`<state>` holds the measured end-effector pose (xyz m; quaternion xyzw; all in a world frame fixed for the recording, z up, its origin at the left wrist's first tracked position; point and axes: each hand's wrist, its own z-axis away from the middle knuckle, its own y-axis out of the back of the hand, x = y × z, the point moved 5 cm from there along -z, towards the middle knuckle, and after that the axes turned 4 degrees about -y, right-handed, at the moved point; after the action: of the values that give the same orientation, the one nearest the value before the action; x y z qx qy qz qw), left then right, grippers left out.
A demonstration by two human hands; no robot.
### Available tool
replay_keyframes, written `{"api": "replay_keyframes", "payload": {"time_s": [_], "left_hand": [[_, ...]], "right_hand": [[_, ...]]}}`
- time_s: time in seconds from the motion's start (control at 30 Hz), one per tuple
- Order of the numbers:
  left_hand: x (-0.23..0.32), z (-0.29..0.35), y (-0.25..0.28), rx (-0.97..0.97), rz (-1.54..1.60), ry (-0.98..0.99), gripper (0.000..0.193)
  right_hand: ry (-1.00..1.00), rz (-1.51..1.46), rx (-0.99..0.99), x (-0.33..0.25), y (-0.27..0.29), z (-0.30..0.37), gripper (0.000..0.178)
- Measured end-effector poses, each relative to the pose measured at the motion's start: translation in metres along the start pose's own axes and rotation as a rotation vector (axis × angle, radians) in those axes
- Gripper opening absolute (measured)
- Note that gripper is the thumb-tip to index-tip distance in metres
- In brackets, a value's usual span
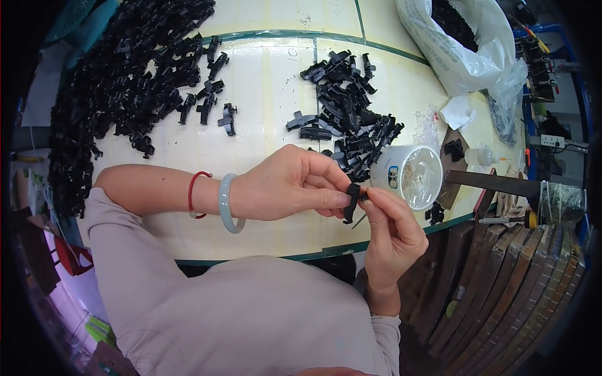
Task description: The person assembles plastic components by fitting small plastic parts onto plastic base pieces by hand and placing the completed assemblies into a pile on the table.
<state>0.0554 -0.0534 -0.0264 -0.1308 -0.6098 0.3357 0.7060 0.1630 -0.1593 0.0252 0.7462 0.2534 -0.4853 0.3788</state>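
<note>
Near the table's front edge, my left hand (pixel 282 185) pinches a small black plastic part (pixel 352 205) between thumb and fingers. My right hand (pixel 395 238) meets it from the right, thumb and forefinger closed on a tiny dark piece (pixel 364 196) against the part's side. What that piece is, I cannot make out. A thin metal tip (pixel 359 221) shows just below the fingers. Beyond my hands lies a heap of similar black parts (pixel 351 103). A white round tub (pixel 384 164) stands right beside it, with something pale inside.
A far larger spread of black parts (pixel 125 81) covers the table's left. At the back right is a white plastic bag (pixel 426 50) with black pieces inside. A crumpled tissue (pixel 458 113) and a dark flat bar (pixel 492 182) lie at right. Brown boards (pixel 501 282) stand below.
</note>
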Motion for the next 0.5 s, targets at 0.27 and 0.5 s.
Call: {"api": "replay_keyframes", "payload": {"time_s": [0.27, 0.5], "left_hand": [[0.001, 0.003, 0.001, 0.054, -0.116, -0.001, 0.016], [0.006, 0.017, 0.002, 0.123, -0.214, 0.043, 0.016]], "right_hand": [[0.147, 0.216, 0.007, -0.007, -0.006, 0.007, 0.02], [-0.061, -0.053, 0.089, 0.004, -0.011, 0.018, 0.026]]}}
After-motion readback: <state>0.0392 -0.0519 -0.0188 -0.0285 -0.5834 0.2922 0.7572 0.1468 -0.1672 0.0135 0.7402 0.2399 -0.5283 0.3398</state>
